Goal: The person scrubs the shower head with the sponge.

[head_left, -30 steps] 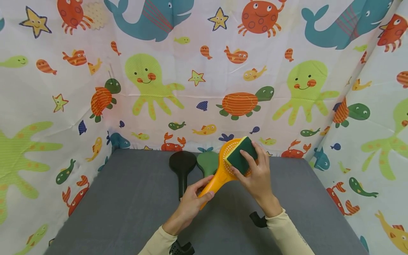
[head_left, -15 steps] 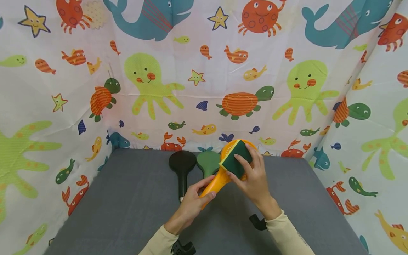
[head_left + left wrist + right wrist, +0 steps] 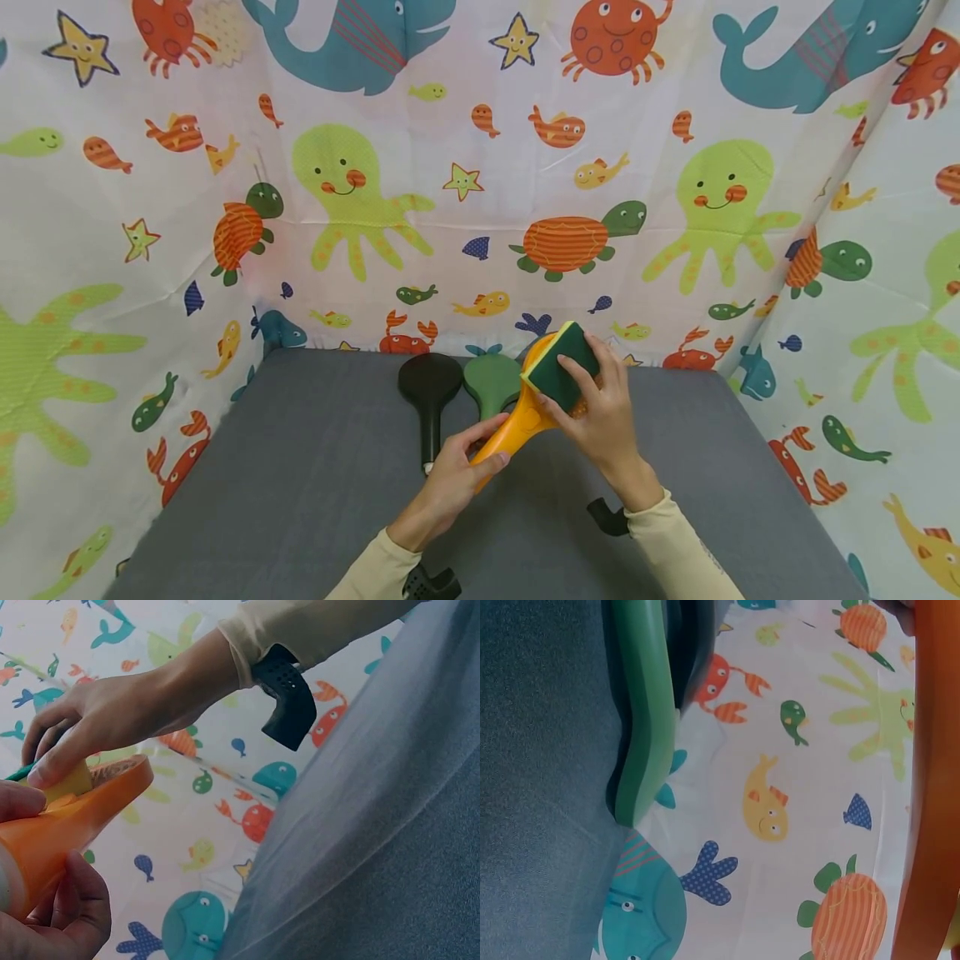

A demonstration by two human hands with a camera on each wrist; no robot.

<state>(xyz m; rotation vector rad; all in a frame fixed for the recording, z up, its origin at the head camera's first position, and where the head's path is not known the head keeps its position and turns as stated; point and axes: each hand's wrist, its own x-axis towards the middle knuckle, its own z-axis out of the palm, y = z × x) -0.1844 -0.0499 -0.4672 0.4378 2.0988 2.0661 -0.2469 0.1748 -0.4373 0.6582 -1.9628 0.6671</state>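
In the head view my left hand (image 3: 450, 471) grips the handle of an orange shower head (image 3: 519, 425), held tilted above the table. My right hand (image 3: 606, 417) holds a green-and-yellow sponge (image 3: 561, 367) against its perforated face, covering much of it. From the left wrist, the yellow side of the sponge (image 3: 73, 784) faces the shower head (image 3: 67, 840), with left fingers and thumb around the handle. The right wrist view catches only one edge of the orange shower head (image 3: 936, 787); the sponge is almost wholly hidden there.
A black shower head (image 3: 430, 379) and a green shower head (image 3: 491, 379) lie side by side at the back of the grey table (image 3: 300, 467). Behind and beside it hangs a curtain (image 3: 480, 233) printed with sea animals. Dark camera mounts (image 3: 607, 517) sit at both wrists.
The sponge slid down and left over the shower head's face, then back up and slightly right. The shower head's tilt shifted slightly. My left hand keeps its hold on the handle.
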